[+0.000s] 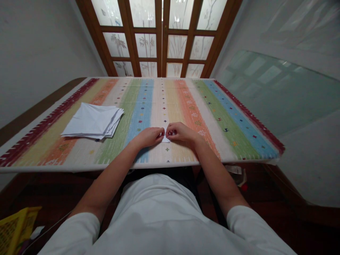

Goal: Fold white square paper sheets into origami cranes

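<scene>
A small folded piece of white paper (165, 134) lies on the striped cloth (217, 120) near the table's front edge. My left hand (149, 136) pinches its left side with fingers curled. My right hand (179, 131) pinches its right side in the same way. The two hands almost touch, and most of the paper is hidden beneath the fingers. To the left, a loose stack of white paper sheets (93, 121) rests on the cloth, about a forearm's length from my left hand.
The colourful striped cloth covers the whole tabletop. A wooden door with frosted glass panes (162, 37) stands behind the table. A glass sheet (281, 92) leans on the right wall. A yellow basket (14, 230) sits on the floor at lower left.
</scene>
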Motion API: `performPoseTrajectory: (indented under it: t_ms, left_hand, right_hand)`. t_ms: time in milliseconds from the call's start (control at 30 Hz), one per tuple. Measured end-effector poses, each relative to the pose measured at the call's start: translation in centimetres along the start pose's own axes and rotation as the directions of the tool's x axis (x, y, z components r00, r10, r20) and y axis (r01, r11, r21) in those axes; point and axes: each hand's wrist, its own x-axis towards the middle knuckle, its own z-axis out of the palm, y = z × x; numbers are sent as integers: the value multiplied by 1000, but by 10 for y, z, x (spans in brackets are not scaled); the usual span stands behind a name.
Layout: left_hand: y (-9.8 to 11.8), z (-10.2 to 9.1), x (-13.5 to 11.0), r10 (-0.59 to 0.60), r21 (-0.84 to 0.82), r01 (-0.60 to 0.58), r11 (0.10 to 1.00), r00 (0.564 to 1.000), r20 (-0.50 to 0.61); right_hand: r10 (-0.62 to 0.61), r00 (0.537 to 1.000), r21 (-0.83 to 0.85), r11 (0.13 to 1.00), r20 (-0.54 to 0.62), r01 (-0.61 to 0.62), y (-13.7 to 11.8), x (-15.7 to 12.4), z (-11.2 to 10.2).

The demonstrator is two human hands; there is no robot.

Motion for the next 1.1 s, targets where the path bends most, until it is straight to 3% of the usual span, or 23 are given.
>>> performPoseTrajectory:
  t_ms: [133, 333, 467, 600, 833, 1100]
  left_hand:
    - [-1, 0, -1, 26, 25, -26, 999, 1000, -2]
    - [-9, 4, 5, -92, 58, 96, 994, 993, -69]
    - [-12, 9, 6, -68, 40, 72, 997, 994, -88]
    - [-12, 16, 4, -112, 115, 131, 985, 981, -158]
    - [-20, 22, 10, -158, 137, 154, 978, 987, 16]
    - [-24, 20, 20, -171, 178, 163, 970, 985, 31]
  right_hand:
    - [5, 999, 37, 999, 34, -6, 2, 1, 1]
    - [10, 1000, 10, 1000, -11, -10, 10, 2, -2]
    - [2, 999, 24, 1000, -38, -1, 21, 6, -3]
    - [-20, 998, 41, 999, -52, 22, 31, 11, -2]
    - [-19, 999, 68, 997, -42, 22, 40, 17, -2]
    - [-1, 1000, 11, 1000, -27, 1, 39, 25, -10]
